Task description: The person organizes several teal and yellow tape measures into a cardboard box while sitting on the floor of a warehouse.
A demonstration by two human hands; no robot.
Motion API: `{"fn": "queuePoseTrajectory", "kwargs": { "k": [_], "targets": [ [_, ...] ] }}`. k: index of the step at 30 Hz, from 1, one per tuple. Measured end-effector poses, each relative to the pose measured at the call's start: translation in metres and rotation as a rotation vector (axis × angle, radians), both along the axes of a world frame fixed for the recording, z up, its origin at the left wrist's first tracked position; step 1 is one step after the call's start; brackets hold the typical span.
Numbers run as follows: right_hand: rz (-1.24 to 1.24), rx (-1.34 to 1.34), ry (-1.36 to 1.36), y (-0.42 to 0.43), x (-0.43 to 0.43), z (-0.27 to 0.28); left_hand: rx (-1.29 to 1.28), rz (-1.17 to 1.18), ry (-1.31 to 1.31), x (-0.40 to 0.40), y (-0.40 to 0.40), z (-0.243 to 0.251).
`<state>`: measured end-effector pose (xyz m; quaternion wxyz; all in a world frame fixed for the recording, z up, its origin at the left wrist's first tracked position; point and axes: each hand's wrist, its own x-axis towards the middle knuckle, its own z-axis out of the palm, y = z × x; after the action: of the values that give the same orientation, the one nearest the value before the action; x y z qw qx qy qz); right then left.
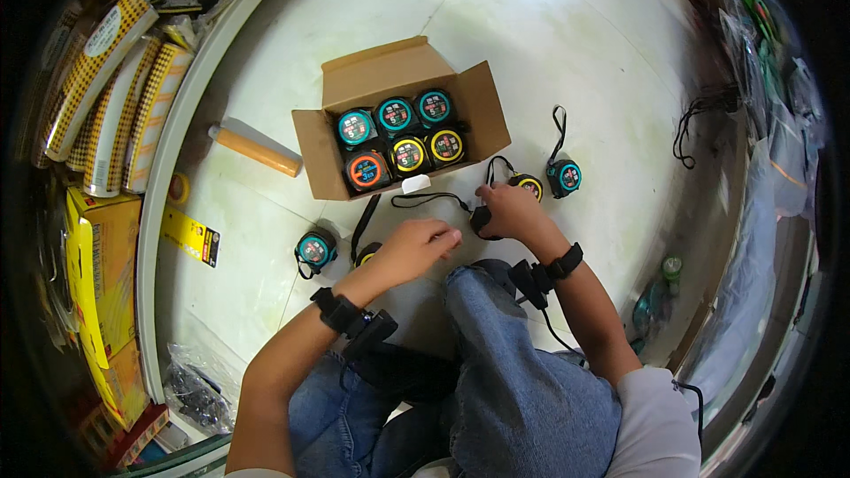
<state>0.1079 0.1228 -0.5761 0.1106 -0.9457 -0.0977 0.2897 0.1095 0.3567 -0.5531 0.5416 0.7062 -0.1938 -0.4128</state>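
Note:
An open cardboard box (372, 79) on the tiled floor holds several tape measures with teal, yellow and orange rings. My right hand (512, 209) is closed around a dark tape measure (483, 220), its wrist strap lying to the left. Just beyond those fingers lies a yellow-ringed tape measure (528, 186), and to its right a teal-ringed tape measure (568, 177) with its strap stretched out. My left hand (422, 245) hovers below the box with bent fingers, apparently holding nothing. A yellow-ringed tape measure (367, 253) is partly hidden behind it; another teal-ringed one (316, 249) lies further left.
A wooden-coloured cylinder (259, 152) lies left of the box. Patterned rolls (109, 106) and yellow boxes (109, 279) fill a shelf at the left. Plastic-wrapped goods (744, 265) line the right side, near a bottle with a green cap (671, 268).

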Motion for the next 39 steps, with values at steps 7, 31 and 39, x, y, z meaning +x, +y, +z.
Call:
{"fn": "queuePoseTrajectory", "kwargs": {
  "k": [7, 31, 39],
  "targets": [
    [0.186, 0.275, -0.063, 0.028, 0.014, 0.093, -0.119, 0.014, 0.901, 0.005, 0.022, -0.009],
    [-0.621, 1.179, 0.28, 0.037, 0.027, 0.099, -0.266, 0.532, 0.33, 0.057, 0.017, 0.044],
    [-0.196, 1.328, 0.157, 0.041, 0.03, 0.099, -0.008, -0.163, 0.251, 0.063, 0.031, 0.019]
  ]
}}
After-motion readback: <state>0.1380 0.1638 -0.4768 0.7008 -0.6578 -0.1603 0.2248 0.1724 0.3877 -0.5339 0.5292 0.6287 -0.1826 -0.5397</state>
